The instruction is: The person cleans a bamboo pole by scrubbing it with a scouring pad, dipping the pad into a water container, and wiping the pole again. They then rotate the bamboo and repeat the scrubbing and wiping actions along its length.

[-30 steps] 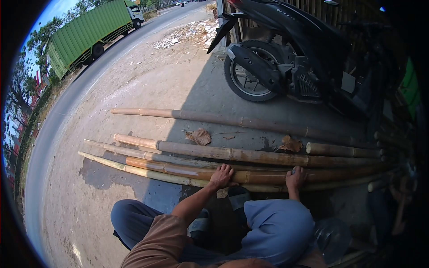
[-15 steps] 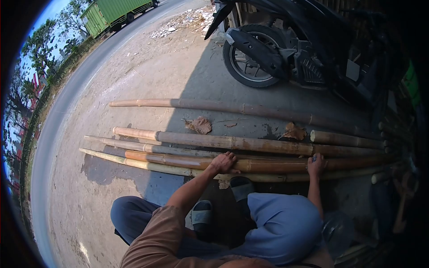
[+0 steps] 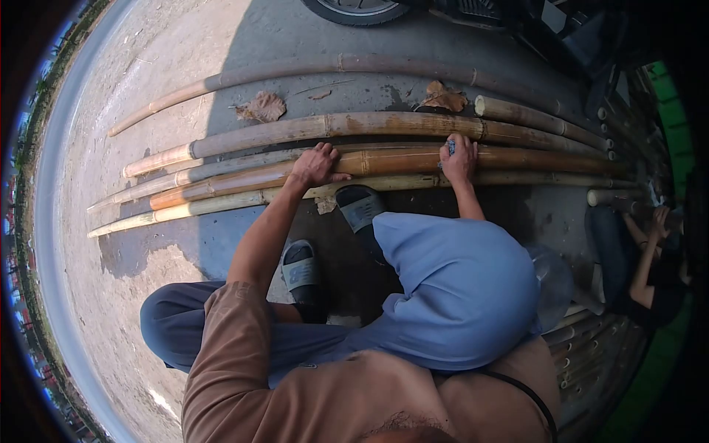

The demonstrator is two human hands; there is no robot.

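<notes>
A wet, brown bamboo pole [image 3: 402, 160] lies across the ground before my feet. My left hand [image 3: 317, 164] is closed over its top left of a node, thumb toward me. My right hand [image 3: 459, 159] presses on the same pole farther right, fingers closed on a small bluish-grey scrap [image 3: 450, 146] whose kind I cannot make out. A pale yellow-green pole [image 3: 244, 198] runs along the near side. On the far side lie a thinner pole [image 3: 221, 169] and a thick tan pole [image 3: 288, 136].
Beyond them are another long pole [image 3: 295, 69], a shorter piece [image 3: 517, 116] and dry leaves [image 3: 262, 108]. A motorcycle wheel [image 3: 354, 10] stands at the top. My sandals [image 3: 299, 273] are close behind the poles. Another person's arm [image 3: 647, 258] shows at right.
The view has tilted down, so poles and hands appear higher and farther left. The truck has left the picture; more of the other person shows. Both hands stay on the brown pole.
</notes>
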